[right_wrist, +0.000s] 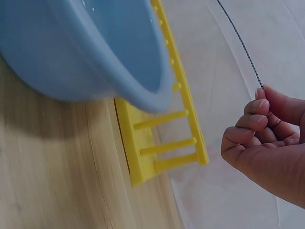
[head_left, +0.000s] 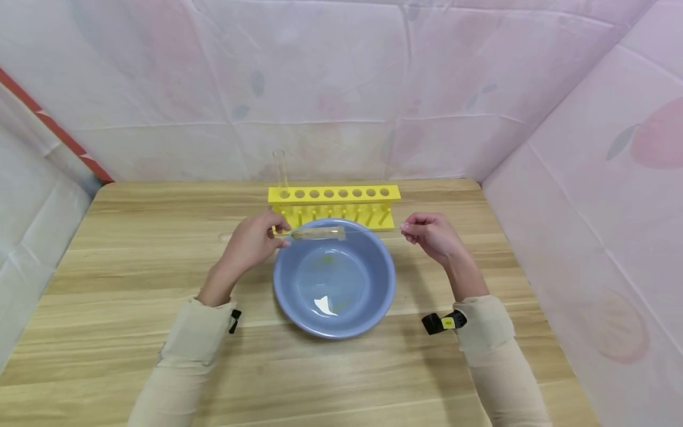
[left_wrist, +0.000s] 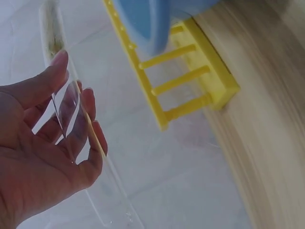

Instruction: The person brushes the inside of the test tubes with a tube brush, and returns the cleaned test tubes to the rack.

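Observation:
Above the back of the blue basin (head_left: 281,290), my left hand (head_left: 251,242) holds a clear glass test tube (head_left: 332,233) lying nearly level, its thumb and fingers round the glass. The tube's mouth faces right. Inside it sit the bristles of a test tube brush (left_wrist: 55,42). The brush's thin twisted-wire handle (right_wrist: 242,44) runs out of the mouth to my right hand (head_left: 434,237). Thumb and index finger of that hand (right_wrist: 267,124) pinch the wire's end, with the other fingers curled in.
Behind the basin stands a yellow test tube rack (head_left: 336,198) with a row of holes and pegs. Another clear test tube (head_left: 280,169) stands upright in its leftmost hole. Shallow water (head_left: 341,279) lies in the basin. Curtains (head_left: 320,71) border the wooden table (head_left: 331,379).

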